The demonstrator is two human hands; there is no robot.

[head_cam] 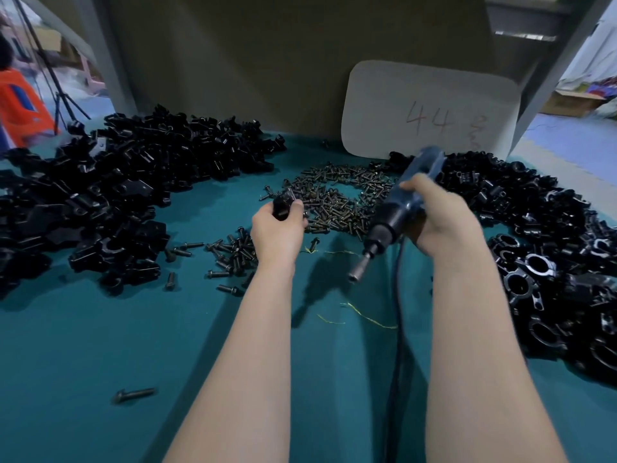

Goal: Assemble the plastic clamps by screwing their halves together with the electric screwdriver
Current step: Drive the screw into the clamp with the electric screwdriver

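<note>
1. A black clamp piece (283, 205) is gripped in the left hand (278, 228), perhaps with a screw.
2. The electric screwdriver (400, 208) is grasped by the right hand (440, 222), bit angled toward the left forearm.
3. Screws (337, 198) are heaped between the hands.

left hand (278, 225) gripping clamp (283, 203), right hand (440, 218) gripping screwdriver (400, 208)

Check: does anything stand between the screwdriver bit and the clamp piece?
Nothing visible does. Only open air lies between the bit of the electric screwdriver in the right hand and the clamp piece in the left hand.
</note>
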